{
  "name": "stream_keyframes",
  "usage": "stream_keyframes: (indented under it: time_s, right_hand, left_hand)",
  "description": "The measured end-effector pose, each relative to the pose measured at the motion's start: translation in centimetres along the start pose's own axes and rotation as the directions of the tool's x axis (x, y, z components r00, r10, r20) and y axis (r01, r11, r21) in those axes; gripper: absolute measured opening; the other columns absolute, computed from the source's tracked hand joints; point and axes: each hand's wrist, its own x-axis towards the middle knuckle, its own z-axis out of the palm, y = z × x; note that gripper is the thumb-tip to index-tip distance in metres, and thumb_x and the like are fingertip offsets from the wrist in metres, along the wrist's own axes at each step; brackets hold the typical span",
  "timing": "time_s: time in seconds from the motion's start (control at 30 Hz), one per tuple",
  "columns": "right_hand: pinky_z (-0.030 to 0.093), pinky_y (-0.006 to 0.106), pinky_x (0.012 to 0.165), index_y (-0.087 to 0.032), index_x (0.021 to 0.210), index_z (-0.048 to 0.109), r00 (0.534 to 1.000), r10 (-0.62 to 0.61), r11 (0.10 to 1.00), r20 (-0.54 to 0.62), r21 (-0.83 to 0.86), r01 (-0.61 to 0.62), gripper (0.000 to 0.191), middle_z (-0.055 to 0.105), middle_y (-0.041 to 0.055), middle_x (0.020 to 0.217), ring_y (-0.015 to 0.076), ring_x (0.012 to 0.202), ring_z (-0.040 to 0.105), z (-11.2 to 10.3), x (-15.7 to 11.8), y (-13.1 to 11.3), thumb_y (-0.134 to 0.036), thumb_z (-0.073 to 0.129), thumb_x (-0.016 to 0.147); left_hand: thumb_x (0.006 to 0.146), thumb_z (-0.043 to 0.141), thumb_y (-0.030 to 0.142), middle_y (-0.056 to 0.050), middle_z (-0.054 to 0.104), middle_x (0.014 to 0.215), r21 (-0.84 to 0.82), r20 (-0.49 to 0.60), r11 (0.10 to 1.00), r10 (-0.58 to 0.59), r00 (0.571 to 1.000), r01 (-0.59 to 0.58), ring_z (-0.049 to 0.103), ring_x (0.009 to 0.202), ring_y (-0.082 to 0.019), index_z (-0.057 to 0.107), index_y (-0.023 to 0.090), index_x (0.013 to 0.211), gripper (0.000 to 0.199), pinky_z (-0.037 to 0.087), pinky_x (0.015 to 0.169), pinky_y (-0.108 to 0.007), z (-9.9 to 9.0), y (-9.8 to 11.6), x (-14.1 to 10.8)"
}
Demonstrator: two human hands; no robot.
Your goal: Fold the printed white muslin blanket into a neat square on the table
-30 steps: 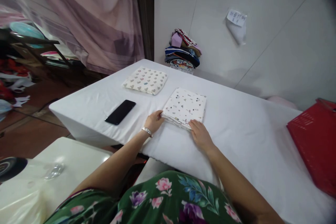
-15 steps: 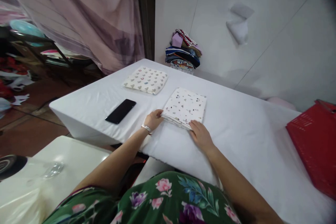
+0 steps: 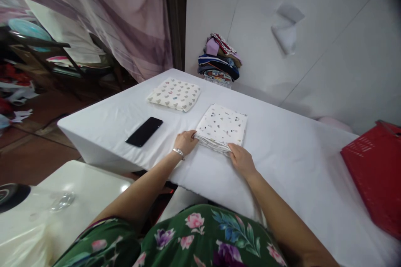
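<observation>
A white folded cloth with small printed motifs lies on the white-covered table, its layered edge facing me. My left hand, with a silver bracelet at the wrist, pinches the cloth's near left corner. At the near right corner my right hand is closed on the same edge, thumb and fingers gripping the layers. Another folded cloth, cream with grey-green motifs, rests farther back to the left. A black phone lies flat, left of my left hand.
Against the wall stands a stack of folded clothes beyond the table's far edge. A red plastic basket is at the right. A white surface sits low at the left, and a pink sheer curtain hangs behind.
Both hands have closed more firmly on the cloth's near edge, which is lifted slightly with its layers bunched. The curtain at the left has swung, showing more behind it.
</observation>
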Motion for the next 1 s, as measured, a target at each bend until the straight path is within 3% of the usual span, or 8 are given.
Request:
stream_keyframes:
  time_s: [0.2, 0.37, 0.53, 0.77, 0.9, 1.0]
  right_hand:
    - [0.045, 0.034, 0.091, -0.018, 0.119, 0.053, 0.997, -0.049, 0.998, -0.058, -0.048, 0.046, 0.037, 0.06, 0.007, 0.117, 0.0185, 0.106, 0.055, 0.2, -0.1, 0.2, -0.017, 0.037, 0.086]
    - [0.042, 0.034, 0.096, -0.019, 0.121, 0.052, 0.994, -0.099, 0.992, -0.036, -0.086, 0.095, 0.038, 0.057, 0.0066, 0.121, 0.0182, 0.112, 0.052, 0.2, -0.3, 0.1, -0.016, 0.035, 0.087]
    - [0.039, 0.035, 0.1, -0.02, 0.123, 0.052, 0.996, -0.092, 0.993, -0.004, -0.069, 0.091, 0.038, 0.055, 0.0057, 0.125, 0.0179, 0.116, 0.049, 0.4, -0.6, 0.0, -0.018, 0.033, 0.09]
    - [0.034, 0.038, 0.103, -0.018, 0.123, 0.052, 0.997, -0.082, 0.996, 0.0, -0.048, 0.082, 0.038, 0.052, 0.0081, 0.128, 0.0202, 0.121, 0.045, 0.5, -0.8, -0.3, -0.029, 0.037, 0.091]
    - [0.034, 0.037, 0.103, -0.02, 0.122, 0.054, 0.996, -0.083, 0.995, 0.01, -0.045, 0.084, 0.037, 0.053, 0.0062, 0.127, 0.0183, 0.12, 0.045, 0.8, -0.9, -0.3, -0.021, 0.033, 0.092]
    - [0.035, 0.037, 0.103, -0.019, 0.122, 0.054, 0.995, -0.099, 0.993, -0.009, -0.059, 0.098, 0.037, 0.053, 0.0062, 0.127, 0.0184, 0.12, 0.046, 1.1, -1.0, -0.2, -0.021, 0.034, 0.092]
  left_hand:
    - [0.074, 0.046, 0.033, -0.003, 0.066, 0.088, -0.026, 0.067, 0.996, -0.086, 0.994, 0.088, 0.057, 0.087, -0.02, 0.06, 0.022, 0.095, 0.027, 0.041, 0.073, -0.029, 0.2, -0.1, 0.7]
    - [0.072, 0.047, 0.028, -0.001, 0.065, 0.086, -0.046, 0.237, 0.999, -0.013, 0.971, 0.025, 0.058, 0.078, -0.016, 0.06, 0.023, 0.092, 0.024, 0.041, 0.066, -0.025, -1.3, -1.4, 2.0]
    - [0.069, 0.045, 0.021, -0.004, 0.064, 0.086, 0.137, 0.228, 0.981, 0.104, 0.968, -0.137, 0.058, 0.083, -0.02, 0.059, 0.021, 0.087, 0.023, 0.041, 0.07, -0.03, -1.9, -1.4, 2.1]
    - [0.077, 0.043, 0.036, -0.006, 0.064, 0.088, 0.19, 0.07, 0.98, 0.054, 0.996, -0.067, 0.056, 0.089, -0.024, 0.057, 0.02, 0.084, 0.022, 0.04, 0.074, -0.035, -0.3, -1.0, 1.0]
    - [0.075, 0.046, 0.03, -0.005, 0.063, 0.087, 0.197, 0.149, 0.967, 0.132, 0.98, -0.16, 0.056, 0.088, -0.022, 0.057, 0.02, 0.083, 0.017, 0.039, 0.075, -0.035, -0.8, -2.1, 1.9]
    - [0.076, 0.044, 0.028, -0.003, 0.063, 0.088, 0.112, 0.191, 0.96, 0.232, 0.954, -0.256, 0.056, 0.087, -0.02, 0.058, 0.021, 0.087, 0.018, 0.039, 0.079, -0.033, -1.4, -3.0, 2.6]
